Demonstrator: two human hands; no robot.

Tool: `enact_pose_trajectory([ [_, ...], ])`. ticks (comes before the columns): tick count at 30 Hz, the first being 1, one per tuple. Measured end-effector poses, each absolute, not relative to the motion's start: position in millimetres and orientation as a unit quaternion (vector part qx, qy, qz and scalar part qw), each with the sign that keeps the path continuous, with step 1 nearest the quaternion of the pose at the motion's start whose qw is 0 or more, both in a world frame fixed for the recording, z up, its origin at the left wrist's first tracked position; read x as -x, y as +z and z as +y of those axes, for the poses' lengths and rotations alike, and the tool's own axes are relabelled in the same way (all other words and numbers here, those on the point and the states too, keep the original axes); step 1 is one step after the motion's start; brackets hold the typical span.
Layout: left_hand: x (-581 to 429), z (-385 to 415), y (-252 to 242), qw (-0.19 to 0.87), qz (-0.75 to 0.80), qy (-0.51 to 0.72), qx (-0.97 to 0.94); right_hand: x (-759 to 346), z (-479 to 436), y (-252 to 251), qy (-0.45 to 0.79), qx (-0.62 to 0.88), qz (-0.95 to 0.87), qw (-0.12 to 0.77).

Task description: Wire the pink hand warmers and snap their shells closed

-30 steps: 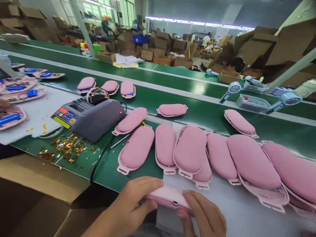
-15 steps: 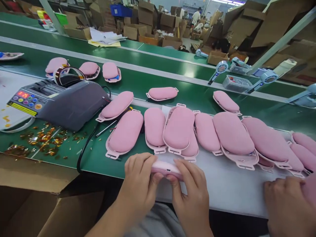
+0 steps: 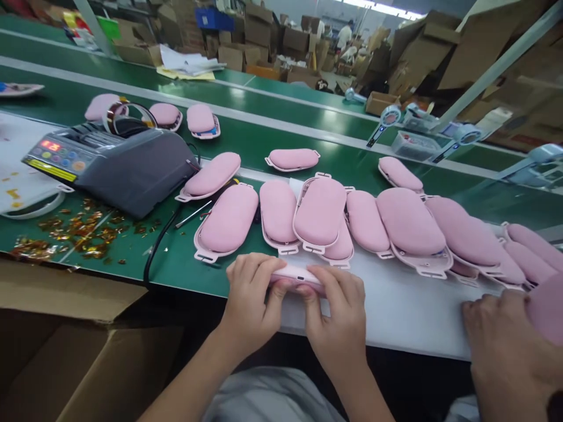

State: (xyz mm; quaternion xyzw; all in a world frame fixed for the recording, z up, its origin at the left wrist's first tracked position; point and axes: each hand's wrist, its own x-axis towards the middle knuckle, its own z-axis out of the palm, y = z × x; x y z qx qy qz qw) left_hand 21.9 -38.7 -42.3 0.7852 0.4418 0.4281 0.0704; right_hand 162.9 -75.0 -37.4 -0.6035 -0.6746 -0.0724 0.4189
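Observation:
Between my two hands is a pink rounded housing, held edge-on with a small dark slot in the side facing me. My left hand grips its left end, fingers over the top and thumb pressed below. At the other end my right hand pinches it the same way, and the two thumbs nearly meet under the slot. Just beyond lie several similar pink oval housings with looped end tabs, some overlapping. Their shells look slightly apart in places, such as the housing beyond my left hand.
A grey tape dispenser stands at left, near amber tape scraps and a screwdriver. An open cardboard box sits below the bench edge. At right, another person's hand holds a pink part. Blue handheld fans lie farther back.
The bench and its contents sit slightly higher in the picture as the camera shifts. Both hands keep their grip on the pink housing, which appears tilted a little differently.

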Motion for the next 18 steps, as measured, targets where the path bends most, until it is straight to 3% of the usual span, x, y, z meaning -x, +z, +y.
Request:
enact_pose_trajectory([
  [8,-32.2,-41.8,-60.4,0.020,0.450,0.507,-0.735,-143.1,-72.6,-53.9,-0.173,0.591,-0.632,0.470],
  [12,-25.7,-42.3,-59.6,0.028,0.440,0.505,-0.742,-146.3,-75.4,-50.9,-0.135,0.591,-0.655,0.450],
  [15,-15.0,-46.0,-28.0,0.010,0.400,0.502,-0.767,-156.2,-86.2,-29.1,-0.097,0.563,-0.710,0.412],
  [18,-17.9,-26.2,39.6,-0.059,0.296,0.506,-0.808,-170.1,-78.3,16.7,-0.173,0.525,-0.711,0.435],
])
